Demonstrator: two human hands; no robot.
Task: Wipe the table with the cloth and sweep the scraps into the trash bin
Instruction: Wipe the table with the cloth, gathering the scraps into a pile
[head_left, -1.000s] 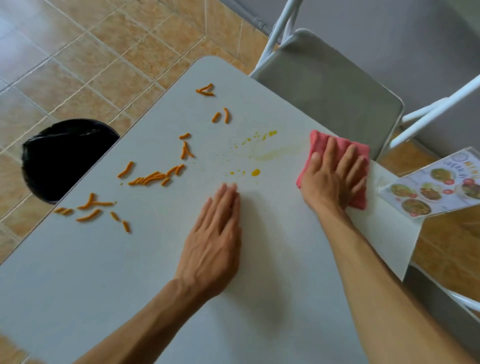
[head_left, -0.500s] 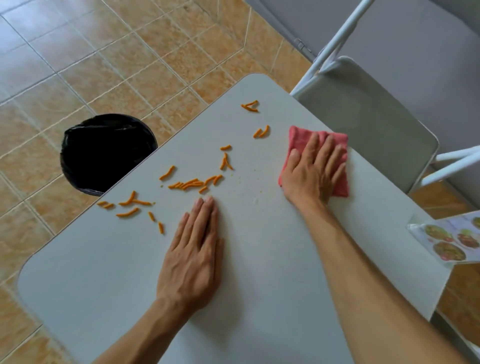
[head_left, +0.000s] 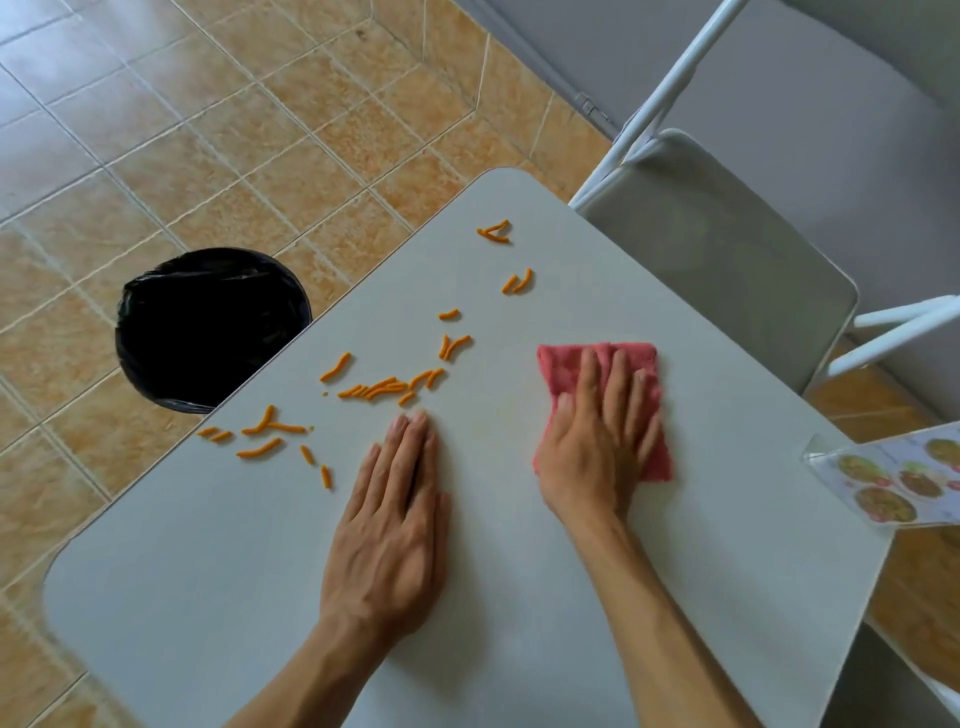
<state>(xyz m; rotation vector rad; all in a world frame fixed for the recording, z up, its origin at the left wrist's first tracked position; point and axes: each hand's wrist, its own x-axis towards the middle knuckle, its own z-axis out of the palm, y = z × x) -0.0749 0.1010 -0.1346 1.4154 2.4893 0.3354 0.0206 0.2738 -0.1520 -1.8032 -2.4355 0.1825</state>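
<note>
Since half a second ago the right hand (head_left: 597, 441) has drawn the cloth (head_left: 602, 400) back toward the near side, away from the far pair of scraps it sat beside. Yellow smears seen a second ago are gone; only a faint stain shows between the hands.

Right hand: flat on the pink cloth, palm down, fingers (head_left: 623, 384) spread a little apart, pressing rather than gripping. Cloth folded, roughly rectangular, lying on the right half of the table (head_left: 519, 597).

Left hand (head_left: 395, 525): flat on bare table, fingers together, holding nothing. Fingertips just near of the densest scrap cluster.

Orange scraps (head_left: 384, 387): short sticks scattered in a loose band along the left side of the table, from near the far corner down toward the left edge. None touching the cloth.

Trash bin (head_left: 208, 327): round, black liner, on the floor just beside the table's left edge, partly tucked under it. Inside too dark to read.

Surface: pale grey table, rounded corners, matt. Room: tan tiled floor (head_left: 234, 130) with pale grout; grey wall at far right. A white folding chair (head_left: 727, 249) with grey seat stands against the far right edge. A laminated menu card (head_left: 904, 478) with food pictures overhangs the right corner.
</note>
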